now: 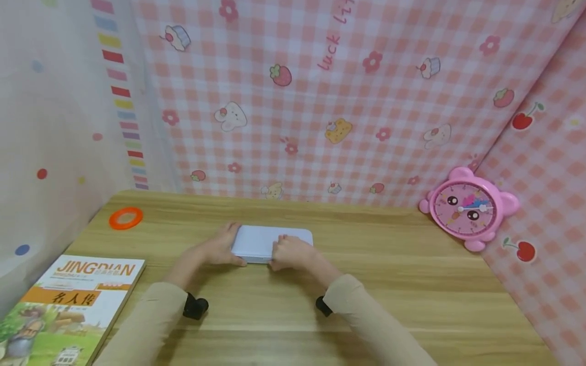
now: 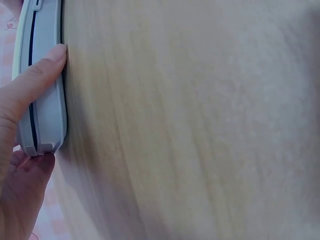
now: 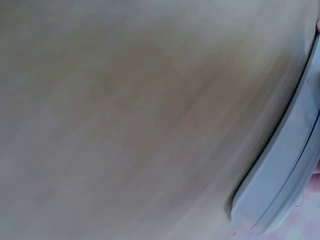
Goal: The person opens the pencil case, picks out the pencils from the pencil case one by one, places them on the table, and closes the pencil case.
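A white, flat case (image 1: 256,238) with rounded corners lies on the wooden table in the head view. My left hand (image 1: 223,246) grips its left end, thumb along the near side. In the left wrist view that side of the case (image 2: 47,110) shows a dark seam running lengthwise, with a small tab (image 2: 37,5) at the top of the picture. Over the front edge, right of the middle, my right hand (image 1: 291,252) holds the case with curled fingers. Its fingertips are mostly hidden. The right wrist view shows the case's grey-white side (image 3: 280,170).
On the left of the table lies a magazine (image 1: 78,300), with an orange ring (image 1: 125,218) behind it. A pink animal-shaped clock (image 1: 469,206) leans at the back right. Patterned cloth (image 1: 293,101) hangs behind the table.
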Tool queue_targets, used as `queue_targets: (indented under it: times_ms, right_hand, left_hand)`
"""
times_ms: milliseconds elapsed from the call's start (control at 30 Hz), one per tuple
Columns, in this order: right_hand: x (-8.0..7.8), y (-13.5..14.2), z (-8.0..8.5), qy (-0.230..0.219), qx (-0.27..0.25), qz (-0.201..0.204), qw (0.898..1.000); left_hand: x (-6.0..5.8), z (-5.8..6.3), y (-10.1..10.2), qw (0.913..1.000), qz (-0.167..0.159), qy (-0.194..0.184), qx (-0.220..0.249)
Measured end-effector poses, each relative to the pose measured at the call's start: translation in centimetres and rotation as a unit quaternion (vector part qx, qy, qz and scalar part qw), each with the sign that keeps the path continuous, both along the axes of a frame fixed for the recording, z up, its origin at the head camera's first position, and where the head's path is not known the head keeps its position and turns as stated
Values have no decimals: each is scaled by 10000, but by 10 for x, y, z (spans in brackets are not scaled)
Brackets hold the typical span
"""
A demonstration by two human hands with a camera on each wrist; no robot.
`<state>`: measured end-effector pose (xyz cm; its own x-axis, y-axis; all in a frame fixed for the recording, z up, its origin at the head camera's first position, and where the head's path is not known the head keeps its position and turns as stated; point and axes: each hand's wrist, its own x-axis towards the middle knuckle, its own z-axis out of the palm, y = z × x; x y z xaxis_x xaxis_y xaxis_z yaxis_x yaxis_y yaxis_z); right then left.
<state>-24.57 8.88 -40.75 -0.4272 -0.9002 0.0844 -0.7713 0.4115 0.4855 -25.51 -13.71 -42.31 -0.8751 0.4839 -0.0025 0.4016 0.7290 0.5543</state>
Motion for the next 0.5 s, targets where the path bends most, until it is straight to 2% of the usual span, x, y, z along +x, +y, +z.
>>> queue_targets:
  times_ms: [100, 133, 200, 267, 367, 433, 500]
  right_hand:
    - [-1, 7, 0, -86, -614, -161, 9979]
    - [-1, 11, 0, -249, -854, -209, 9958]
    - [-2, 21, 0, -944, -1317, -384, 9860]
    - [-4, 33, 0, -1914, -1751, -667, 9635]
    - [-7, 53, -2, -3056, -2215, -1238, 9177]
    - [-8, 63, -3, -3370, -2419, -1377, 8994]
    - [-10, 71, -3, -3476, -2592, -1401, 8902]
  left_hand:
    - [-1, 0, -2, 9999, 8, -72, 137]
    - [-1, 1, -3, 9998, 15, -124, 162]
    - [-2, 2, -4, 9994, 25, -251, 235]
    - [-3, 3, -6, 9990, 11, -361, 247]
    - [-4, 3, -7, 9984, 18, -513, 243]
    - [-5, 2, -8, 9979, 28, -594, 257]
    - [-6, 0, -8, 9973, 91, -659, 324]
